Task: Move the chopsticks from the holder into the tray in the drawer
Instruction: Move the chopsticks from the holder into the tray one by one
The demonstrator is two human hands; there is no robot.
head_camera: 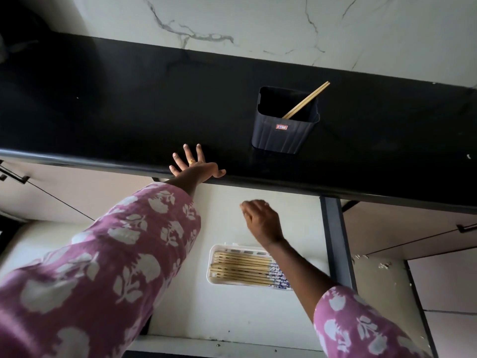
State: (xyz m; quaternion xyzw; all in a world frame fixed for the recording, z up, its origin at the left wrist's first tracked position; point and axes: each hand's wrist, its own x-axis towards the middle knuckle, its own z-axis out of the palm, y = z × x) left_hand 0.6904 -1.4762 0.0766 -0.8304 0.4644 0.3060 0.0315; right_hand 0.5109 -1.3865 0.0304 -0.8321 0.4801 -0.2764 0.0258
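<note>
Two chopsticks point(305, 100) stand in the one dark ribbed holder point(285, 125), side by side. They lean with their upper ends over its rim toward 2 o'clock. One white tray point(212, 264) lies in the open drawer point(232, 319). In it a flat row of chopsticks point(242, 267) lies side by side, their patterned ends toward 3 o'clock; they lie too close together for a sure count, and the forearm covers the tray's right end. Two hands are in view, each with a pink sleeve printed in white.

The left hand point(196, 165) reaches out toward 12 o'clock and rests palm down on the front edge of the black countertop point(103, 99). Its fingers are spread wide and straight, the thumb points toward 3 o'clock, and one finger bears a gold ring. The holder stands on the countertop at about 2 o'clock from this hand, apart from it.

The right hand point(260, 220) hangs over the drawer below the counter edge, back toward the camera and slightly blurred. Its fingers are loosely curled inward with nothing seen in them. The tray lies at 6 o'clock from it, and the holder at 12 o'clock beyond the counter edge.

Behind the countertop rises a white veined marble wall point(258, 21). A dark drawer side point(335, 241) runs along the drawer at 3 o'clock. Cabinet fronts with dark handles, one far left point(13, 174) and one far right point(464, 228), flank the drawer.
</note>
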